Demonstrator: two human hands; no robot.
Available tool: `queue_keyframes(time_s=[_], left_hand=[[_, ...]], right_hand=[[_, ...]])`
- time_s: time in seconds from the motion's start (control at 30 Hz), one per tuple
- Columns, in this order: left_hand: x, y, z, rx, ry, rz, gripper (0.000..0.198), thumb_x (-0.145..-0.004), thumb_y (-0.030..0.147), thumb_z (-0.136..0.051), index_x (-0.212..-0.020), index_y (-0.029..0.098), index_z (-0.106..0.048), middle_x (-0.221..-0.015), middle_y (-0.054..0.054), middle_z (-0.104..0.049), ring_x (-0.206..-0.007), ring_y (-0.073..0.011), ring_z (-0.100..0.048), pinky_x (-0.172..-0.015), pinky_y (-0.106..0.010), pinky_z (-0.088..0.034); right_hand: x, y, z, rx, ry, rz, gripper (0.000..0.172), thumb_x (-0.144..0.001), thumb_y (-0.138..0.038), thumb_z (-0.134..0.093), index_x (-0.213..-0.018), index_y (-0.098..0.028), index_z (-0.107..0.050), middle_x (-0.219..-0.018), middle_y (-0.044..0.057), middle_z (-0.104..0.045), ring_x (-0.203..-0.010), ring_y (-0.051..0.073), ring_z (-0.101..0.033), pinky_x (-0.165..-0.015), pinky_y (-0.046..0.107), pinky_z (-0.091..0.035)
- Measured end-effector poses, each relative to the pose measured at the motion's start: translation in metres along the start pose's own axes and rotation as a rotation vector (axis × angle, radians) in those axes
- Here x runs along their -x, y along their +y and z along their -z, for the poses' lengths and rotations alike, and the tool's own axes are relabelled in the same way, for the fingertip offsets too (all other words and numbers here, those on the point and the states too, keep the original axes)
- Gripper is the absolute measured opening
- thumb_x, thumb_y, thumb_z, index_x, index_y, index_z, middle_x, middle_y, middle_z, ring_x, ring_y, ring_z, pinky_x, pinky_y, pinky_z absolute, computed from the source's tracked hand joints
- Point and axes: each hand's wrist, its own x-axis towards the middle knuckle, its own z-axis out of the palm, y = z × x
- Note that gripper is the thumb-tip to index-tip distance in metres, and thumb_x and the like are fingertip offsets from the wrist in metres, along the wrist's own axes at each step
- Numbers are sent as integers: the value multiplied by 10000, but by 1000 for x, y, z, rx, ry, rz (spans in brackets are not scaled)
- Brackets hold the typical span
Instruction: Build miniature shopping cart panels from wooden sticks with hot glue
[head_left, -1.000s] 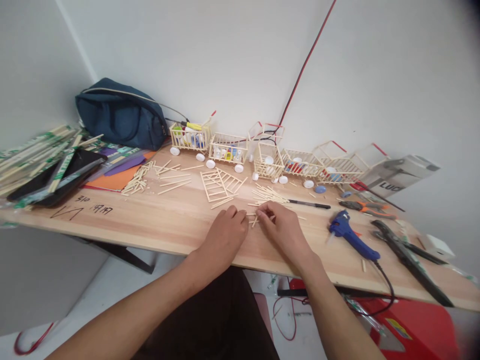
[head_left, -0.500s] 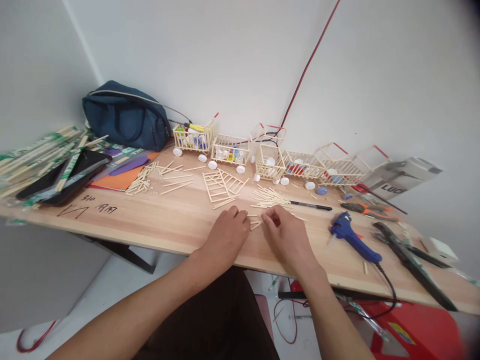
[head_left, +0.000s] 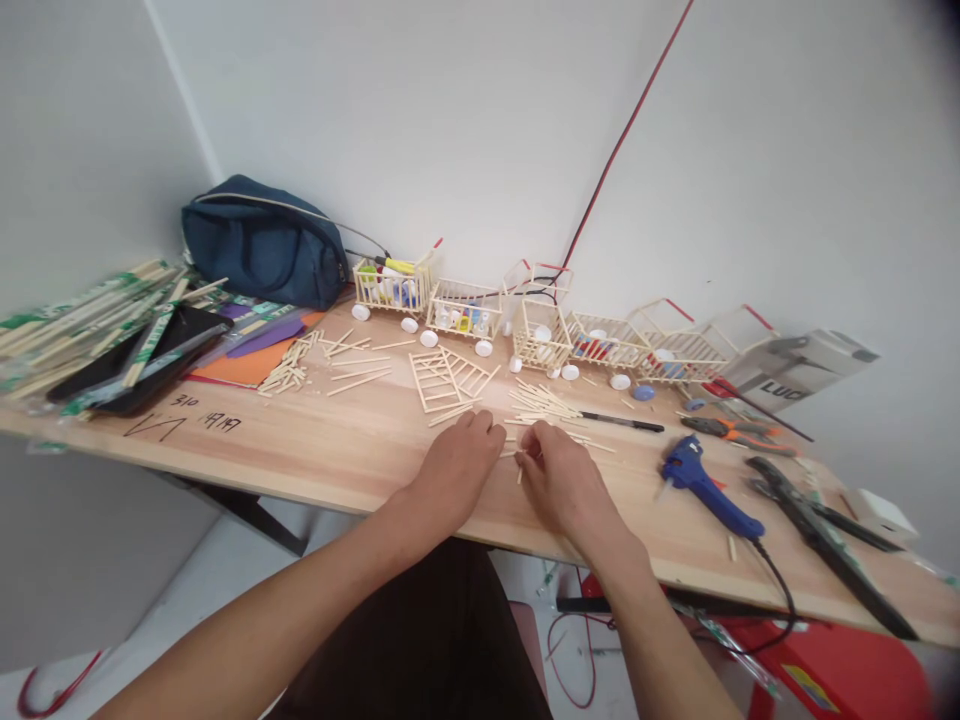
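Note:
My left hand [head_left: 454, 467] rests on the wooden table [head_left: 337, 455] with its fingers curled, their tips by a few short wooden sticks [head_left: 511, 452]. My right hand [head_left: 559, 477] is just to the right, fingers pinched on one of those short sticks. What my left fingers hold, if anything, is hidden. A loose pile of thin sticks [head_left: 541, 402] lies just beyond both hands. A flat ladder-like stick frame [head_left: 444, 376] lies to the left of that pile.
Several stick-built carts [head_left: 461, 307] with white wheels line the wall. A blue glue gun [head_left: 705, 483], pliers [head_left: 731, 431] and a black pen [head_left: 619, 422] lie to the right. At the left are a blue bag [head_left: 262, 243], chopstick packets [head_left: 90, 320] and coloured sheets [head_left: 247, 360].
Both hands have stayed together over the short sticks, their fingers shifting slightly. The view has drifted, so everything sits a little further right and lower.

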Motion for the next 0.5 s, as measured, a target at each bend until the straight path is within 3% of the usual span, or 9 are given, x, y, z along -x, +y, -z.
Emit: queue_keyframes(time_s=[0.2, 0.37, 0.5], left_hand=[[-6, 1, 3, -18, -37, 19, 198, -893, 37, -401, -924, 137, -568, -1038, -110, -585, -992, -231, -545, -825, -343, -468], [-10, -2, -4, -25, -25, 7, 212, -896, 54, -373, -948, 134, -562, -1026, -120, -586, -975, -240, -560, -830, -358, -469], [-13, 0, 3, -33, -74, 25, 242, -897, 48, -352, -1002, 124, -557, -1059, -125, -594, -984, -239, -570, -849, -359, -470]], right_hand=[[-2, 5, 1, -28, -27, 52, 140, -786, -98, -520, -784, -219, -449, -783, 38, -575, -710, 185, -509, -626, 280, -318], [-5, 2, 5, -13, -63, 13, 126, -795, -89, -506, -795, -206, -462, -794, 44, -579, -708, 178, -496, -635, 275, -314], [-7, -5, 9, 21, -111, -30, 125, -803, -72, -477, -828, -195, -483, -826, 56, -590, -737, 180, -504, -650, 276, -308]])
